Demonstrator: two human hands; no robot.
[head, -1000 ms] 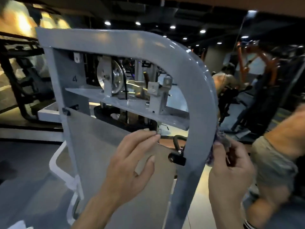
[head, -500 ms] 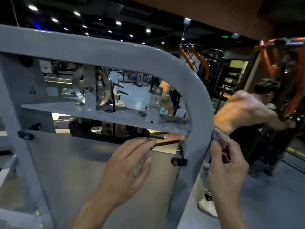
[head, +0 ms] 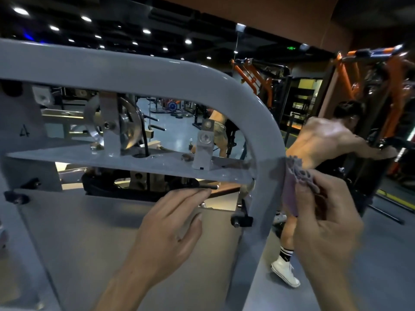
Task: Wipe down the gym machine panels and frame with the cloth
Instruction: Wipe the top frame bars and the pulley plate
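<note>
My right hand (head: 323, 223) pinches the crumpled purple cloth (head: 294, 182), pressing it to the outer side of the curved grey steel frame tube (head: 267, 140); my left hand (head: 170, 230), fingers straight and together, rests on the flat grey panel (head: 94, 239) inside that tube

Dim interior, lit by small recessed ceiling spots (head: 146, 31) against a dark ceiling. Soft sheen along the curved grey frame (head: 157, 70). Pronounced wide-angle bowing toward the edges. Motion blur on the right hand (head: 325, 221) and cloth (head: 296, 176). Background murky, slightly soft.
</note>
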